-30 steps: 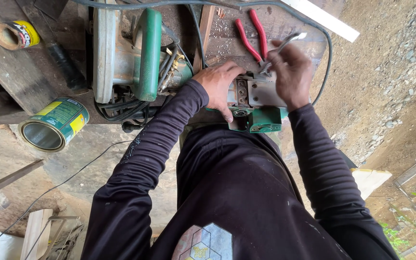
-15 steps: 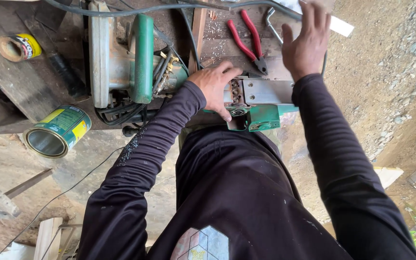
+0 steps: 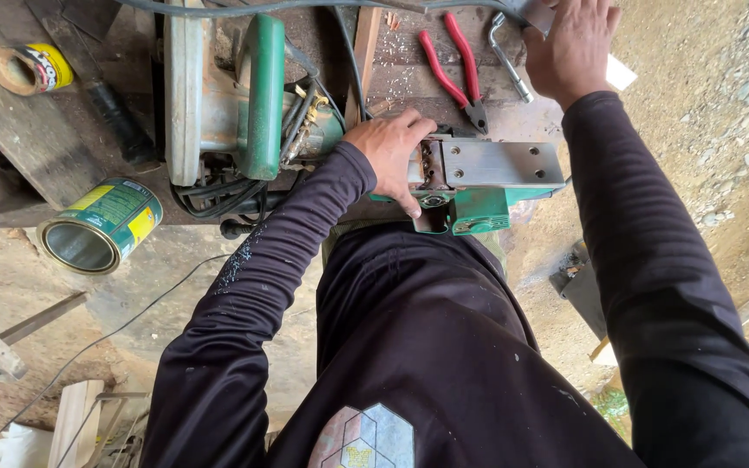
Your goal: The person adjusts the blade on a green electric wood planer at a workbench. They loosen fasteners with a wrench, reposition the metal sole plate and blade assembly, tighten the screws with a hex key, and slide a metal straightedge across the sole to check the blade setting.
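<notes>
A person in a dark long-sleeved top leans over a rough wooden surface (image 3: pixel 10 147), seen from above. The left hand (image 3: pixel 392 152), in the middle of the frame, rests on a green and silver electric planer (image 3: pixel 478 178) that lies upside down at the near edge of the surface, its flat metal base facing up; the fingers curl loosely over the planer's left end, thumb against its side, a light grip rather than a clenched one. The right hand (image 3: pixel 569 48), at the upper right of the frame, lies palm down with fingers spread and released, over a pale flat piece at the top edge; whether it grasps anything there I cannot tell. Just left of that hand lies a bent metal wrench (image 3: pixel 507 61), and beside it red-handled pliers (image 3: pixel 457 65). To the left of the planer sits a green circular saw (image 3: pixel 244 104) with tangled black cables. At the upper left lies a roll of yellow tape (image 3: pixel 29 69), and below it an open tin can (image 3: pixel 101 225) lies on its side.
</notes>
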